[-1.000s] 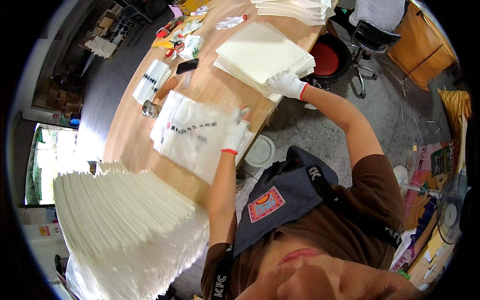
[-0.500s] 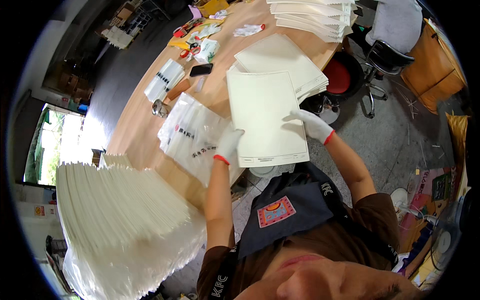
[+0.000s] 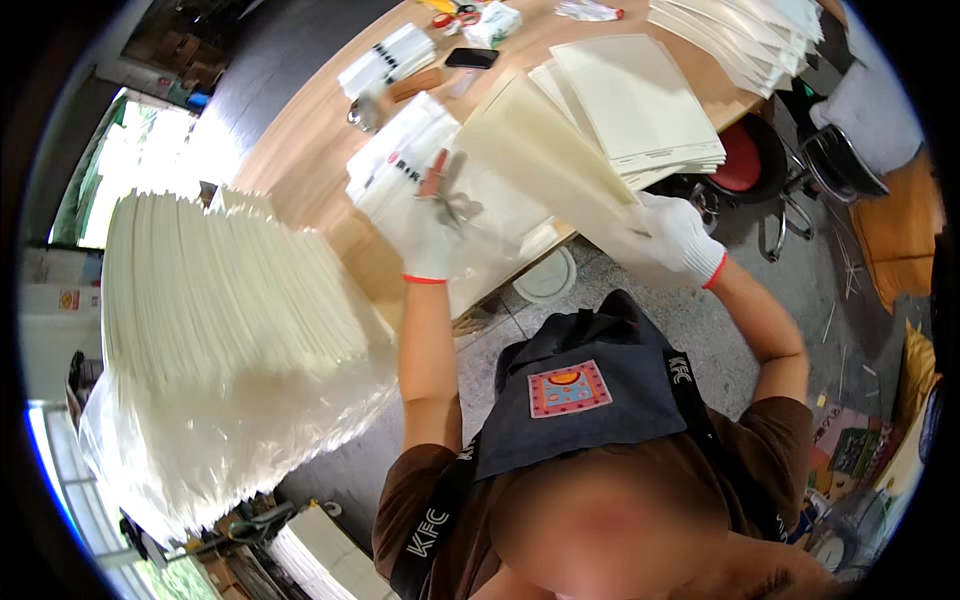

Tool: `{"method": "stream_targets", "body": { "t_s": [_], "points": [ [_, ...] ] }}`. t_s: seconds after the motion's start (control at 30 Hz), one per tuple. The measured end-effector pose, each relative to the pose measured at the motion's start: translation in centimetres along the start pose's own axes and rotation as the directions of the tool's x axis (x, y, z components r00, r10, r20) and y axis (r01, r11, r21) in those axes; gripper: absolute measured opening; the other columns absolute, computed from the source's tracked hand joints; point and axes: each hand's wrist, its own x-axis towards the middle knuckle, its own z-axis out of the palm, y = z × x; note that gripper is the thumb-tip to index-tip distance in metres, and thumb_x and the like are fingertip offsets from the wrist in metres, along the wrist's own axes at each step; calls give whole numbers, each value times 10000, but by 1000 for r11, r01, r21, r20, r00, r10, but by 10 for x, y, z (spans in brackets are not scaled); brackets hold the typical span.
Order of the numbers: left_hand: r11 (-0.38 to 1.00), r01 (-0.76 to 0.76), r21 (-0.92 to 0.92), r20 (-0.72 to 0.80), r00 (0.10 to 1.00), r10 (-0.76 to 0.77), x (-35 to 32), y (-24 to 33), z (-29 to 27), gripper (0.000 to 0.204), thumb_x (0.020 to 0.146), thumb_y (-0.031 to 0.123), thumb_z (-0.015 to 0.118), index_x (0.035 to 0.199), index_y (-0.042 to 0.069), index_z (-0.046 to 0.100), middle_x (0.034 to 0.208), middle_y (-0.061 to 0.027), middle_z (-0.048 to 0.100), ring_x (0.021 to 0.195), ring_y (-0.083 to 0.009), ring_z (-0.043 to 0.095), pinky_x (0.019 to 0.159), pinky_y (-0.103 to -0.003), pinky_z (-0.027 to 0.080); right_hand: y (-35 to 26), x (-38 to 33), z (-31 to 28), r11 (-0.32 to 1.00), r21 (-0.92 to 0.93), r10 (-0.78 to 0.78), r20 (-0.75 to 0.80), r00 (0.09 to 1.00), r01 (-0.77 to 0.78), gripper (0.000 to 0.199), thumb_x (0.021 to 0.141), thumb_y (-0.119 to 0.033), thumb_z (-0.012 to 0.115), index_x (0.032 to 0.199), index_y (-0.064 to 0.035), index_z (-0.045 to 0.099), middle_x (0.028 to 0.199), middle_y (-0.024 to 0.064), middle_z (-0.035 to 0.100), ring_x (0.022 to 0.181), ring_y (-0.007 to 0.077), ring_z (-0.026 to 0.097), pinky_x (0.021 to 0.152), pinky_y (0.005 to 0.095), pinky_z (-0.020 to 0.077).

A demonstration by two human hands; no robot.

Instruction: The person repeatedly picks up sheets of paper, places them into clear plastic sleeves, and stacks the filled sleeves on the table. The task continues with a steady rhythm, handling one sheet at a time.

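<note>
My right hand, in a white glove with a red cuff, grips the lower right edge of a cream sheet. The sheet stands tilted, its yellowish face turned up. My left hand, gloved alike, is over a printed clear plastic bag on the table; its fingers are smeared by motion. Just above them shows a blurred orange, elongated thing with grey shapes beside it, which I cannot make out. Behind the tilted sheet lies a stack of white bordered sheets.
A tall pile of white sheets in plastic stands at left. On the table are a black phone, a metal can, folded bags, a glove and more fanned sheets. A person sits near a black chair.
The sheet, held flat by both hands before, is now tilted in my right hand. My left hand has left its edge and lies over the plastic bag. The view has shifted.
</note>
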Motion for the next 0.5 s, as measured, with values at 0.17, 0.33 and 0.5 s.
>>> {"method": "stream_targets", "body": {
  "t_s": [0.17, 0.33, 0.5],
  "points": [
    [949, -115, 293, 145, 987, 74, -45, 63, 27, 549, 911, 206, 521, 1413, 83, 337, 1362, -99, 468, 806, -113, 569, 639, -227, 476, -38, 33, -6, 814, -489, -292, 121, 949, 313, 159, 740, -256, 614, 727, -100, 586, 750, 95, 595, 633, 201, 634, 507, 317, 510],
    [480, -269, 835, 290, 957, 33, -101, -22, 53, 646, 822, 203, 649, 1389, 107, 355, 1050, -124, 614, 798, -226, 635, 706, -306, 499, -62, 69, -1, 977, -4, -202, 333, 921, 215, 280, 802, -323, 609, 855, -51, 644, 798, 143, 647, 693, 265, 642, 588, 353, 502],
    [294, -578, 762, 374, 762, 529, -121, -116, -15, 168, 843, 123, 589, 980, 57, 662, 929, -116, 664, 758, -250, 656, 709, -337, 521, -28, 72, 31, 451, 757, 72, 497, 865, -473, 327, 842, -324, 605, 996, -46, 679, 897, 71, 683, 783, 195, 632, 727, 324, 492]
  ]
}}
